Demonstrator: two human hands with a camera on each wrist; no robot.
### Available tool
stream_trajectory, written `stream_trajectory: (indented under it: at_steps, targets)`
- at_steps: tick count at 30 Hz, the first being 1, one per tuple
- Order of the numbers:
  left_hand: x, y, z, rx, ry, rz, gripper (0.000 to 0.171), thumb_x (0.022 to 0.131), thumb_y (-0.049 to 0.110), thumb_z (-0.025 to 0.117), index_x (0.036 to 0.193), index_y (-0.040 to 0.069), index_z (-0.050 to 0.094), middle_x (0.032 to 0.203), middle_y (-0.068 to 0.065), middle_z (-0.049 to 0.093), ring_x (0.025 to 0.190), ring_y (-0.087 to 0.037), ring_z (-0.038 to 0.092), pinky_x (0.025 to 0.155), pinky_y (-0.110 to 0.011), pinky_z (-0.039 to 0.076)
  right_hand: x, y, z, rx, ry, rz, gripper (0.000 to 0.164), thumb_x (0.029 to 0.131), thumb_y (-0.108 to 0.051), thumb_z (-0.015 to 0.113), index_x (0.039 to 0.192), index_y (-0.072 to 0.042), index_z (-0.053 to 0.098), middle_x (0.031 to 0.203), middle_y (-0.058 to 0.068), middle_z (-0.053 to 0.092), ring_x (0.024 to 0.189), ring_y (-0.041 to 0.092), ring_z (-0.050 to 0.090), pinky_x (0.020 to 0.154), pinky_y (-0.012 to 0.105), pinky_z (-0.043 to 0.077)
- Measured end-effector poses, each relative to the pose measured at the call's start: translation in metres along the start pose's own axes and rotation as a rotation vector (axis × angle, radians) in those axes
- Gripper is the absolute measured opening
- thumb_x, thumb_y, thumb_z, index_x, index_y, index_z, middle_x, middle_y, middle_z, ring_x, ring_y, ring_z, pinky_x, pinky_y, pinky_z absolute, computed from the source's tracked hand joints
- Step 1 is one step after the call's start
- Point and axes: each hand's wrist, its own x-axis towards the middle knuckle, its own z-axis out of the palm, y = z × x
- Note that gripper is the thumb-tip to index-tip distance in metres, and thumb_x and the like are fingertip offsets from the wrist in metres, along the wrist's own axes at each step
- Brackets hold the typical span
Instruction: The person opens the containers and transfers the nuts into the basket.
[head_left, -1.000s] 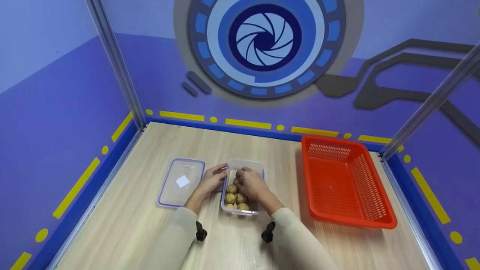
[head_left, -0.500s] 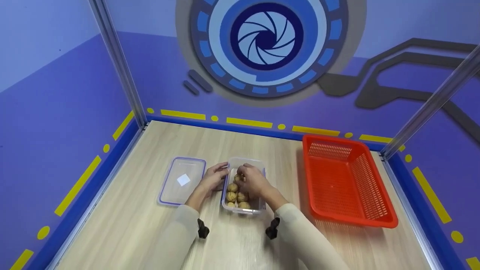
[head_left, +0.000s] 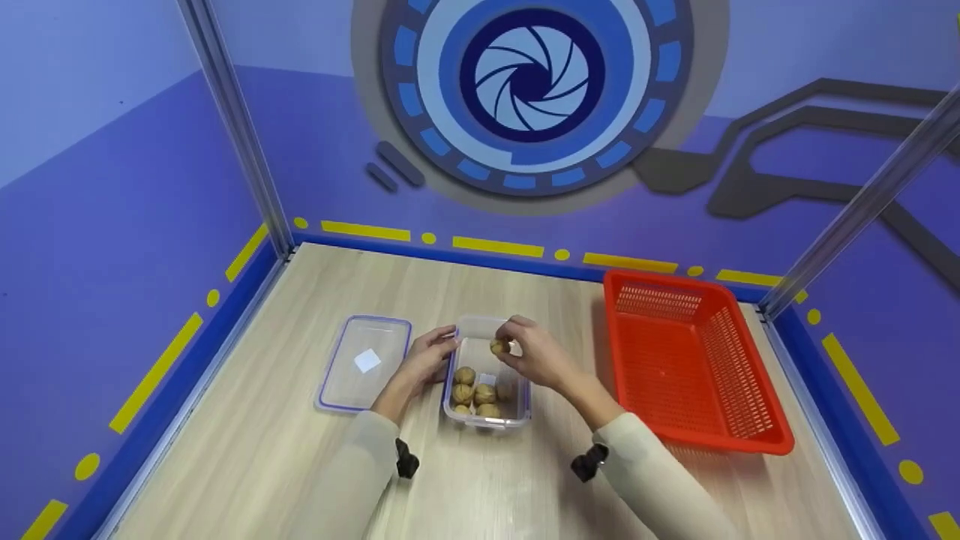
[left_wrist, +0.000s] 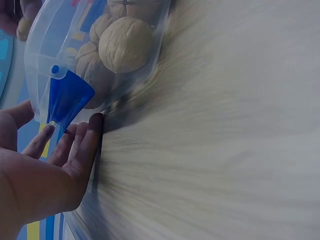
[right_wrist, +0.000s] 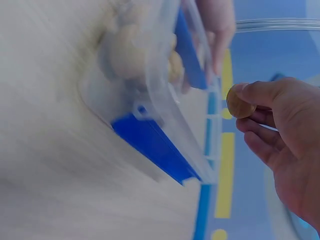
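Observation:
A clear plastic food container (head_left: 484,324) stands on the wooden table with several walnuts (head_left: 486,394) in its near half. Over its far right part, my right hand (head_left: 538,358) pinches one walnut (right_wrist: 239,104) between thumb and fingers, above the rim. Against the container's left side rests my left hand (head_left: 421,361), its fingers extended; in the left wrist view its fingertips (left_wrist: 96,120) lie along the lower wall beside a blue side latch (left_wrist: 70,97). To the left of that hand lies the container's clear lid (head_left: 341,386), edged in purple-blue, with a white square on it.
A red plastic basket (head_left: 628,360) with slotted walls stands on the right side of the table. Blue and purple panels (head_left: 315,150) enclose the table at the back and sides, with metal posts (head_left: 236,120) at the corners.
My right hand has lifted a walnut from among the others and moved it up and to the right, above the container. My left hand has stayed at the container's side.

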Motion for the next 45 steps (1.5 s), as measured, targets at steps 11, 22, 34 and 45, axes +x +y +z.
stream_trajectory:
  at_steps: [11, 22, 34, 45]
  targets:
    - [-0.001, 0.001, 0.002, 0.019, 0.01, 0.011, 0.049, 0.107, 0.011, 0.059, 0.153, -0.002, 0.051, 0.148, -0.028, 0.057, 0.13, -0.04, 0.061, 0.1, -0.039, 0.055, -0.045, 0.012, -0.064, 0.073, 0.156, -0.01, 0.021, 0.089, -0.008, 0.087, 0.106, -0.009, 0.075, 0.103, -0.001, 0.072, 0.096, 0.016, 0.07, 0.088, 0.039, 0.062]
    - [-0.003, -0.002, 0.002, 0.028, 0.008, 0.01, 0.048, 0.108, 0.014, 0.059, 0.154, -0.001, 0.051, 0.147, -0.028, 0.057, 0.13, -0.042, 0.06, 0.101, -0.042, 0.055, -0.101, 0.05, -0.114, 0.127, 0.362, 0.196, 0.031, 0.084, -0.004, 0.09, 0.111, -0.009, 0.076, 0.107, -0.004, 0.074, 0.101, 0.019, 0.07, 0.09, 0.028, 0.058]
    - [-0.004, 0.0, 0.0, 0.048, 0.046, 0.038, 0.047, 0.107, 0.009, 0.058, 0.152, -0.003, 0.052, 0.147, -0.028, 0.058, 0.134, -0.039, 0.058, 0.114, -0.046, 0.046, -0.135, 0.111, -0.126, 0.233, 0.539, 0.504, 0.036, 0.095, -0.022, 0.083, 0.124, -0.005, 0.073, 0.117, 0.013, 0.074, 0.109, 0.026, 0.068, 0.089, 0.015, 0.052]
    - [-0.003, 0.002, 0.001, 0.032, 0.024, -0.029, 0.047, 0.108, 0.014, 0.061, 0.153, 0.005, 0.054, 0.148, -0.021, 0.059, 0.129, -0.037, 0.062, 0.091, -0.035, 0.059, -0.149, 0.15, -0.117, 0.28, 0.547, 0.657, 0.036, 0.097, -0.024, 0.081, 0.124, -0.002, 0.071, 0.116, 0.018, 0.073, 0.098, 0.01, 0.067, 0.079, 0.011, 0.053]
